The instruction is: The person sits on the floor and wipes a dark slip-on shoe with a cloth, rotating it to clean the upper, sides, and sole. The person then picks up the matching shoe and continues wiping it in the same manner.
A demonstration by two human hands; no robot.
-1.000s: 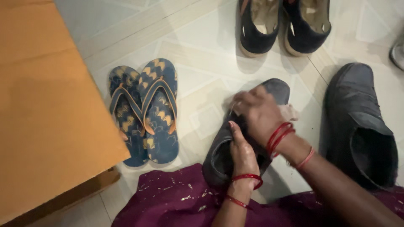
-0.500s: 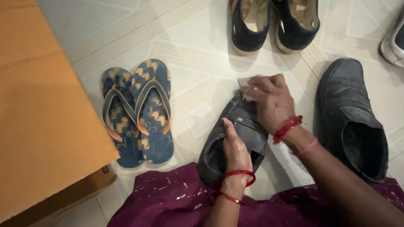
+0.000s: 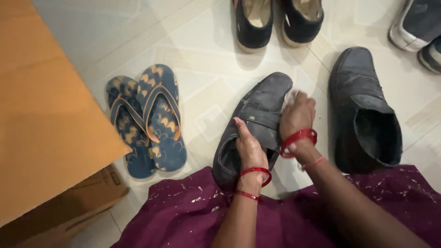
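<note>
Two flip-flops lie beside held shoe.

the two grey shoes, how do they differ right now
The left hand grips the nearer grey shoe at its opening while the right hand presses a pale cloth against its side; the other grey shoe lies untouched. The held shoe points up and right, the other straight up. Both are grey with a strap.

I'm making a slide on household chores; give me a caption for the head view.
Left hand steadies a grey shoe while right hand presses a pale cloth against its side.
</note>
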